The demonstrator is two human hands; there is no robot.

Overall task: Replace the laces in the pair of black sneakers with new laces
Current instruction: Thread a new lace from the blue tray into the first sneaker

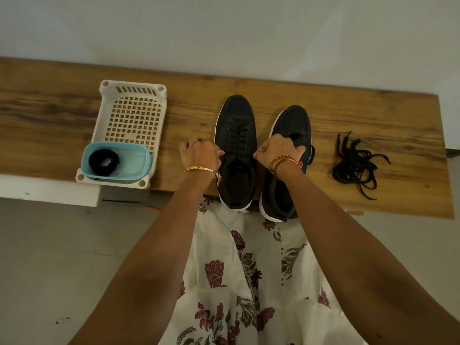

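A wooden board carried the pair of black sneakers side by side, toes pointing away. The left sneaker was laced; the right sneaker showed bare eyelets. A tangled pile of black laces lay well apart to the right. To the left stood a white perforated basket holding a blue tub with a coiled black lace inside.

The left hand lay curled beside the left sneaker; whether it gripped anything could not be determined. The right hand was closed at the right sneaker's tongue, covering it; the fingertips were hidden.
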